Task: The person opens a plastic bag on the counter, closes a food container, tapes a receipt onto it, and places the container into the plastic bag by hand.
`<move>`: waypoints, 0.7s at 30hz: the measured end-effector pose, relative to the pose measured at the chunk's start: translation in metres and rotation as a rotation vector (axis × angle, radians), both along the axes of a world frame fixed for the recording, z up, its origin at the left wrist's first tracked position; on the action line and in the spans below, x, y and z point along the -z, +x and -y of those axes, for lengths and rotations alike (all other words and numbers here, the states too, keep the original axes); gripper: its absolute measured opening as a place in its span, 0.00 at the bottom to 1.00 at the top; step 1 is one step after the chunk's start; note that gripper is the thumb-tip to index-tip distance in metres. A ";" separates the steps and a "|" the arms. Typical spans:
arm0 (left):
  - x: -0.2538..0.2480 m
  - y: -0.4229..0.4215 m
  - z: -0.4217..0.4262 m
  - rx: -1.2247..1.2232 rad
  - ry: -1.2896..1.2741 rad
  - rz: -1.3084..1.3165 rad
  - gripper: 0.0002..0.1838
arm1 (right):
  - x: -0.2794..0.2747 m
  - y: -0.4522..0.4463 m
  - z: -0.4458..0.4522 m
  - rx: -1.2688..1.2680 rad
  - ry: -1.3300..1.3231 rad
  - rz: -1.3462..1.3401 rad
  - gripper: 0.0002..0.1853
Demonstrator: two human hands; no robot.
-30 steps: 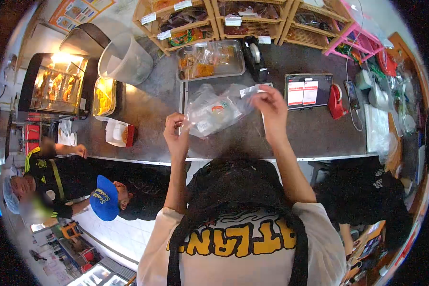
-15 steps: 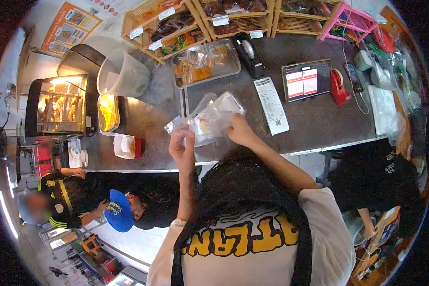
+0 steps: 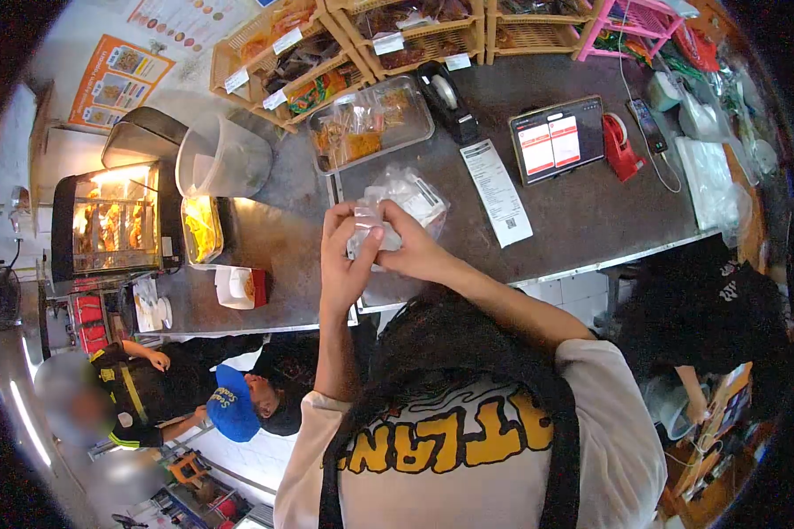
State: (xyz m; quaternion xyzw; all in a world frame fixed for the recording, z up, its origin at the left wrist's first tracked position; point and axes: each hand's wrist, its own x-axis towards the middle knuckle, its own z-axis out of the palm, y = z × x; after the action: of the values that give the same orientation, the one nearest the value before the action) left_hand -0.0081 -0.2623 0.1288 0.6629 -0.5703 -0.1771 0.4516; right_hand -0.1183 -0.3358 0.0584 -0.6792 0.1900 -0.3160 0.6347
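Observation:
A clear plastic bag [image 3: 415,198] with white packages inside lies on the dark counter, its gathered end bunched toward me. My left hand [image 3: 348,256] pinches the bunched plastic between thumb and fingers. Touching it from the right, my right hand [image 3: 406,247] has its fingers closed on the same gathered end. Just right of the bag is a long printed receipt [image 3: 496,196]. Behind the bag stand a black tape dispenser [image 3: 448,101] and a clear tray [image 3: 397,132] of orange packaged food.
A tablet [image 3: 558,141], a red tape dispenser [image 3: 622,145] and a phone [image 3: 647,126] are at the right. Leftward are a clear bucket [image 3: 225,159], a yellow food tray [image 3: 203,231], a red-white box [image 3: 240,287] and a lit display case [image 3: 115,220]. Other people stand at both sides.
My hands have come together at the bag's end, which is now bunched up. The bag's filled part lies beyond them. The receipt, partly covered at first, shows in full.

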 end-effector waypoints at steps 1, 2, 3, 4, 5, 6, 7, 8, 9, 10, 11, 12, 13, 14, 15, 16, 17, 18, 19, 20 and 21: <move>0.000 0.001 -0.001 0.002 0.006 -0.001 0.09 | -0.004 -0.002 0.001 -0.026 0.130 0.128 0.31; 0.000 0.003 -0.002 0.023 -0.010 -0.069 0.10 | -0.008 -0.003 0.002 -0.052 0.258 0.258 0.31; 0.000 0.005 -0.003 0.044 -0.028 -0.138 0.12 | -0.013 -0.005 0.004 -0.048 0.260 0.257 0.31; 0.007 0.009 -0.007 0.050 -0.027 -0.139 0.12 | -0.019 -0.007 0.006 -0.046 0.313 0.292 0.28; 0.022 0.015 -0.015 0.063 -0.067 -0.157 0.19 | -0.022 -0.008 0.008 -0.042 0.368 0.328 0.26; 0.035 0.019 -0.021 0.079 -0.106 -0.174 0.25 | -0.021 -0.008 0.009 -0.032 0.370 0.329 0.26; 0.043 0.016 -0.023 0.011 -0.147 -0.089 0.40 | -0.019 -0.007 0.010 0.020 0.344 0.234 0.23; 0.055 0.013 -0.022 0.019 -0.144 -0.087 0.40 | -0.019 -0.005 0.010 0.069 0.320 0.138 0.20; 0.070 0.011 -0.021 -0.047 -0.120 -0.021 0.43 | -0.022 -0.004 0.008 0.072 0.321 0.142 0.20; 0.088 0.011 -0.016 -0.084 -0.074 0.041 0.42 | -0.029 -0.005 0.003 0.080 0.197 0.161 0.17; 0.105 0.014 -0.009 -0.060 -0.032 0.069 0.41 | -0.033 -0.004 -0.003 0.086 0.074 0.180 0.14; 0.122 0.017 -0.002 -0.038 0.007 0.091 0.40 | -0.030 -0.004 -0.009 0.082 0.079 0.181 0.14; 0.139 0.021 0.006 -0.002 0.036 0.090 0.39 | -0.024 -0.004 -0.016 -0.039 -0.078 0.033 0.15; 0.152 0.024 0.011 0.030 0.054 0.088 0.38 | -0.029 -0.007 -0.018 -0.157 -0.237 -0.117 0.16; 0.164 0.027 0.018 0.061 0.067 0.081 0.38 | -0.036 -0.019 -0.021 -0.196 -0.292 -0.219 0.18; 0.174 0.031 0.022 0.090 0.080 0.070 0.37 | -0.039 -0.028 -0.020 -0.190 -0.293 -0.221 0.18; 0.183 0.035 0.026 0.121 0.091 0.053 0.36 | -0.039 -0.038 -0.018 -0.169 -0.383 -0.322 0.20; 0.191 0.042 0.030 0.158 0.099 0.034 0.35 | -0.040 -0.047 -0.015 -0.148 -0.472 -0.423 0.22; 0.200 0.050 0.034 0.201 0.110 0.013 0.34 | -0.042 -0.052 -0.009 -0.071 -0.357 -0.472 0.27; 0.207 0.059 0.035 0.243 0.120 -0.013 0.33 | -0.041 -0.052 -0.002 -0.067 -0.356 -0.473 0.27; 0.214 0.067 0.034 0.294 0.143 -0.044 0.33 | -0.037 -0.052 0.006 0.167 -0.427 -0.431 0.28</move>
State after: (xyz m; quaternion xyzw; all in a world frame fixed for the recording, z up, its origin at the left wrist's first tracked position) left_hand 0.0591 -0.2965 -0.0857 0.5988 -0.6371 -0.2958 0.3848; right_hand -0.1702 -0.3421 0.0958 -0.8306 0.3045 -0.2486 0.3946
